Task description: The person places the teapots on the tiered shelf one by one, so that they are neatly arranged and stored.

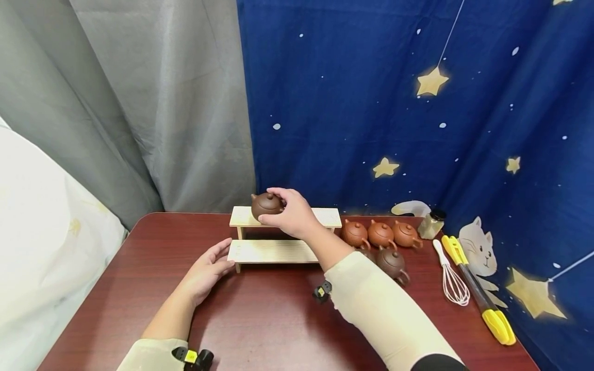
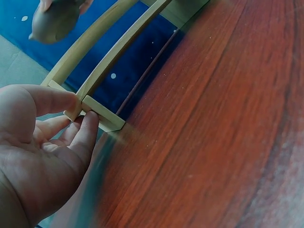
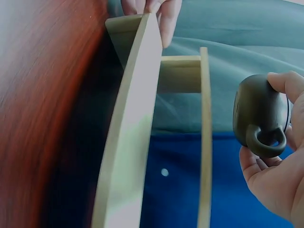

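My right hand (image 1: 297,216) grips a dark brown teapot (image 1: 265,206) between thumb and fingers, over the left part of the upper shelf of a two-step wooden stand (image 1: 269,251). In the right wrist view a gap shows between the teapot (image 3: 254,111) and the upper board (image 3: 206,128), and its loop handle faces the camera. At the stand's left end, my left hand (image 1: 204,275) holds the corner of the lower shelf. The left wrist view has its thumb and fingers (image 2: 85,130) pinching that wooden end piece.
Right of the stand, three reddish-brown teapots (image 1: 381,235) form a row, with dark teapots (image 1: 391,262) in front, partly behind my right arm. Farther right are a black-lidded jar (image 1: 431,224), a white whisk (image 1: 455,283) and yellow-tipped tongs (image 1: 478,288). Curtains (image 1: 325,103) hang behind the table.
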{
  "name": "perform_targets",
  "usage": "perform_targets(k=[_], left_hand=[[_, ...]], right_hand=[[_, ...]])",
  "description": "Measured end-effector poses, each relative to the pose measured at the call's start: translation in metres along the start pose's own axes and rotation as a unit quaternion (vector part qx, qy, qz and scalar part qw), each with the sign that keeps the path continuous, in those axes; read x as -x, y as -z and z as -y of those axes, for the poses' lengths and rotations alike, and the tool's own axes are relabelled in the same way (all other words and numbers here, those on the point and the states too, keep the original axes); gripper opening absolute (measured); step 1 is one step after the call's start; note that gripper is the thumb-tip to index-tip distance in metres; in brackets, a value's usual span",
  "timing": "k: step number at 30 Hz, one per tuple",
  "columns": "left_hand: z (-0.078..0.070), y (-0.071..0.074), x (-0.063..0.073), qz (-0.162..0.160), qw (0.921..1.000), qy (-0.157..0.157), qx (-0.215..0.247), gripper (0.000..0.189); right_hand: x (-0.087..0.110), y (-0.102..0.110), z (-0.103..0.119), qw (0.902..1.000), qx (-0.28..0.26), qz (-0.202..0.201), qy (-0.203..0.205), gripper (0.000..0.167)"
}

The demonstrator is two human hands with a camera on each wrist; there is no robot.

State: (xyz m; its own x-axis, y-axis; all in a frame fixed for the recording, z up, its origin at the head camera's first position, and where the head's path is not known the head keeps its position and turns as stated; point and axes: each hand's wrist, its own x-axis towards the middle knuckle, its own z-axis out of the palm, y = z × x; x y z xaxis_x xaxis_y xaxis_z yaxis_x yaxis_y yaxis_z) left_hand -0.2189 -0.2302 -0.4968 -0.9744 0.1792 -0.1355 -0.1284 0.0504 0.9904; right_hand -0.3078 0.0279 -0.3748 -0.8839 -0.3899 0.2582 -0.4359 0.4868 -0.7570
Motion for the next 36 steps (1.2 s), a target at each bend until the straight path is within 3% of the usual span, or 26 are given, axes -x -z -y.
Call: perform_targets(k=[14,22,29,36], left_hand=[[0.000,0.001,-0.001,0.006,1.0000,-0.001,0.000,0.076],[0.001,0.002,-0.003,0.010,0.9999,-0.005,-0.002,0.077],[0.000,0.001,-0.001,0.004,1.0000,-0.006,-0.003,0.077],[0.001,0.001,-0.002,0.006,1.0000,-0.006,0.004,0.077]], right_hand=[[-0.027,-0.039,-0.003,0.9967,0.071,-0.010,-0.039,0.075],[-0.022,-0.040,-0.005,0.9981,0.043,-0.019,-0.039,0.081],[0.000,-0.020,-0.004,0.9988,0.002,-0.041,-0.026,0.078],[0.047,0.008,-0.015,0.9935,-0.062,-0.094,-0.020,0.071]])
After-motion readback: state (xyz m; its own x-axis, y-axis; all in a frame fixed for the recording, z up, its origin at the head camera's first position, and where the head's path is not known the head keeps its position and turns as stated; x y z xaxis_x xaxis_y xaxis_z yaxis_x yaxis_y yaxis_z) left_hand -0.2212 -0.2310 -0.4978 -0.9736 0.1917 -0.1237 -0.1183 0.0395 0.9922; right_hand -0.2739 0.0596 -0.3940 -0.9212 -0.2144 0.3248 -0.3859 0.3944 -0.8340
